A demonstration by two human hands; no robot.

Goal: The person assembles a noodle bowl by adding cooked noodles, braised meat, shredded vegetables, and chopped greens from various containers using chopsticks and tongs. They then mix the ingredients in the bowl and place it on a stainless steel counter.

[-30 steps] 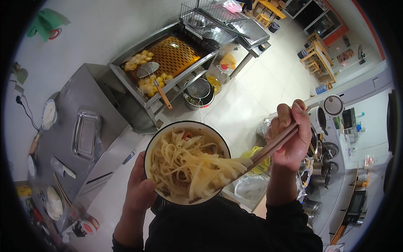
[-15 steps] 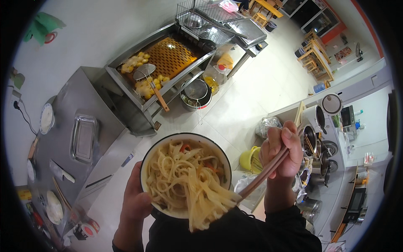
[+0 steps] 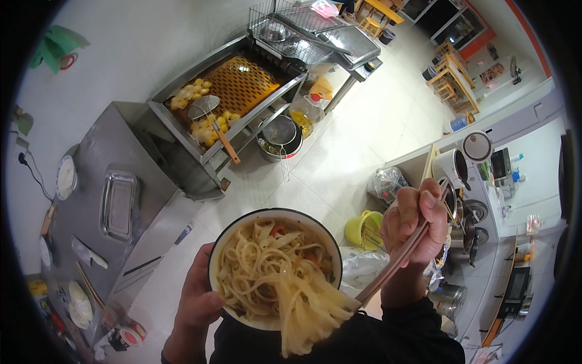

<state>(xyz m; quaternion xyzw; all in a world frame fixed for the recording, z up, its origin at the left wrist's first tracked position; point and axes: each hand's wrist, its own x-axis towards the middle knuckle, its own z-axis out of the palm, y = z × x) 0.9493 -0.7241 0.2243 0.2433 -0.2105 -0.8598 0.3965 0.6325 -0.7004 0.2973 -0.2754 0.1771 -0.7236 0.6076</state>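
My left hand (image 3: 198, 300) grips the near-left rim of a white bowl (image 3: 236, 238) with a dark rim, held close under my face. The bowl is full of wide flat noodles (image 3: 273, 276) with bits of orange vegetable. My right hand (image 3: 415, 221) is closed around a pair of chopsticks (image 3: 394, 267) that slant down to the bowl's near edge. Their tips pinch a thick bunch of noodles (image 3: 309, 318) that hangs over the rim toward me.
Below stands a steel fryer station (image 3: 227, 97) with yellow fried pieces and a skimmer. A steel counter (image 3: 115, 206) with a tray is at left. A metal pot (image 3: 280, 136) and a yellow bucket (image 3: 362, 229) sit on the tiled floor. A cluttered counter runs along the right.
The bowl has come lower and nearer to me. My right hand has dropped and the chopsticks have drawn a bunch of noodles over the near rim.
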